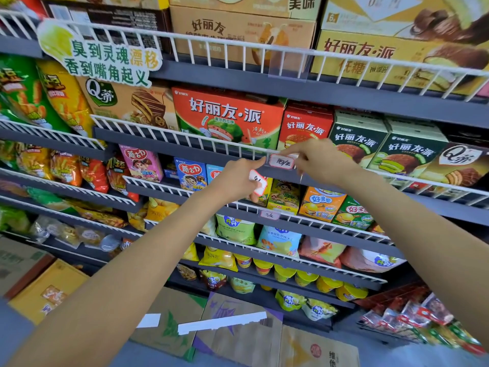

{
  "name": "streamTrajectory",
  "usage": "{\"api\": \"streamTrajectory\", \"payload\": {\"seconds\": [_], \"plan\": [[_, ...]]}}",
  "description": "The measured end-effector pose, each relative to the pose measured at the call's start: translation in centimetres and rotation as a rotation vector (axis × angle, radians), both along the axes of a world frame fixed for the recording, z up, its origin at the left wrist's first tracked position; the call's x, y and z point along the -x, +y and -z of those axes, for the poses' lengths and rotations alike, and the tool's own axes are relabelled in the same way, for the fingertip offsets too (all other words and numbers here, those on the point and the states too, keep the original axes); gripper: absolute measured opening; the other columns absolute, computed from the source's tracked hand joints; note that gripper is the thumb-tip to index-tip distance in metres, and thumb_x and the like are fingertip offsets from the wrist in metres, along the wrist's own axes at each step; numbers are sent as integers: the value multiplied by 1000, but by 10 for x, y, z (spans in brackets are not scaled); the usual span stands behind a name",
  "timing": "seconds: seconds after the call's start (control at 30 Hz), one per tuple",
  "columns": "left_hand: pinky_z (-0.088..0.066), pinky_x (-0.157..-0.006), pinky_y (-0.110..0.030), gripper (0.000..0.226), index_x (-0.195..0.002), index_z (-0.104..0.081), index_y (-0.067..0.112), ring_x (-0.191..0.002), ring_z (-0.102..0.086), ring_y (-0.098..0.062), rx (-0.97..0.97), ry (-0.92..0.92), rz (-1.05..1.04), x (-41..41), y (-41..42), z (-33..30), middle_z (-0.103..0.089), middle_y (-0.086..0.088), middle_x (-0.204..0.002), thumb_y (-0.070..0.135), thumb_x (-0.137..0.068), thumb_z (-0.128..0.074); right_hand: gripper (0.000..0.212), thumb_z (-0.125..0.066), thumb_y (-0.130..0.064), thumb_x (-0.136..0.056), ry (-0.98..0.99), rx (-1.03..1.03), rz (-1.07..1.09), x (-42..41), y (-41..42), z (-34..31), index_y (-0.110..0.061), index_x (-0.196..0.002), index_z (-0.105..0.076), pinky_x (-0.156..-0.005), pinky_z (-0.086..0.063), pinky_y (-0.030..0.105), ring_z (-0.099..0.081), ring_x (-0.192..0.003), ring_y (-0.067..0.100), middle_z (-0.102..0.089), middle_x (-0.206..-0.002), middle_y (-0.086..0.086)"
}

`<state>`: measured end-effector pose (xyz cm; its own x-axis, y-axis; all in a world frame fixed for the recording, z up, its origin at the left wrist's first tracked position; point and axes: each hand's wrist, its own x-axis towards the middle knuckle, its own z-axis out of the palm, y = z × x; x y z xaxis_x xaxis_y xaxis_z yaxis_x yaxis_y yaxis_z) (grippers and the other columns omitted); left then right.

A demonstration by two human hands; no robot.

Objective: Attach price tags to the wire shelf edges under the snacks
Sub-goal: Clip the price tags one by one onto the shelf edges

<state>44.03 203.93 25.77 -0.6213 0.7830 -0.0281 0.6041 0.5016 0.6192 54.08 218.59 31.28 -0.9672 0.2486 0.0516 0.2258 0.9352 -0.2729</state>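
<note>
right hand (316, 157) fingers pinch price tag (282, 162) on wire shelf edge (217, 142); left hand (242, 178) apparently grips spare tag (258, 182)

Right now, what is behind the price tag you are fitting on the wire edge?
Behind the price tag runs the white wire shelf edge, with a red snack box standing behind it. The box's lower front is covered by tag and right hand.

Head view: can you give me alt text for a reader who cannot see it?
Both hands press a red-bordered white price tag onto a white wire shelf edge below boxed snack pies; the left hand also holds a spare red-bordered tag, the right hand pinches the tag's right end.
</note>
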Motion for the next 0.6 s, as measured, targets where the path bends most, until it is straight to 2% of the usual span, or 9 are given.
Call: {"api": "streamTrajectory", "payload": {"seconds": [0.07, 0.13, 0.17, 0.23, 0.3, 0.4, 0.47, 0.6], "plan": [[-42, -59, -12, 59, -146, -32, 24, -86, -69, -18, 1, -20, -2, 0, 0, 0, -73, -12, -94, 7, -92, -50, 31, -41, -7, -93, 88, -37, 41, 0, 5, -5, -8, -109, -67, -66, -43, 25, -50, -57, 12, -68, -84, 10], [-43, -52, -11, 60, -145, -33, 26, -79, -69, -16, -4, -45, -5, 0, -1, -1, -74, -10, -89, 6, -91, -49, 26, -45, -17, -93, 134, -117, 64, 4, 8, -8, -3, -90, -67, -67, -44, 31, -57, -71, 31, -65, -79, 16], [-44, -48, -11, 61, -145, -33, 28, -72, -69, -12, -10, -57, -5, 0, -2, 0, -74, -10, -89, 5, -91, -49, 26, -47, -20, -93, 123, -161, 71, 6, 8, -10, -3, -87, -65, -65, -43, 32, -57, -76, 34, -63, -82, 19], [-43, -43, -12, 61, -145, -33, 30, -57, -65, 0, -19, -55, 6, 1, -3, 1, -73, -10, -99, 4, -92, -49, 25, -49, -24, -93, 43, -270, 76, 12, 1, -11, -3, -92, -63, -65, -41, 33, -58, -83, 37, -60, -91, 20], [-41, -40, -12, 61, -145, -33, 30, -51, -62, 6, -14, -42, 16, 4, -4, 2, -70, -14, -108, 4, -92, -48, 22, -49, -21, -94, -37, -359, 79, 19, -7, -11, -3, -100, -61, -66, -39, 34, -59, -90, 39, -57, -97, 20], [-35, -37, -9, 61, -146, -32, 28, -47, -59, 7, 7, -25, 36, 5, -5, 0, -70, -15, -106, 3, -93, -47, 12, -49, -11, -94, -80, -440, 75, 28, -11, -7, -3, -94, -58, -68, -39, 37, -59, -92, 39, -57, -98, 19], [-36, -38, -9, 61, -146, -31, 28, -49, -60, 4, 8, -29, 43, 5, -6, -1, -73, -14, -96, 3, -93, -47, 9, -48, -6, -93, -95, -491, 66, 31, -11, -6, -3, -91, -57, -67, -39, 36, -59, -91, 39, -58, -97, 19], [-44, -45, -12, 59, -146, -31, 27, -66, -67, -16, 14, -21, 42, 6, -4, -1, -74, -12, -89, 5, -93, -47, 11, -47, -2, -91, -102, -533, 43, 33, -14, -5, 1, -96, -56, -66, -39, 36, -60, -93, 39, -57, -97, 20]]}}
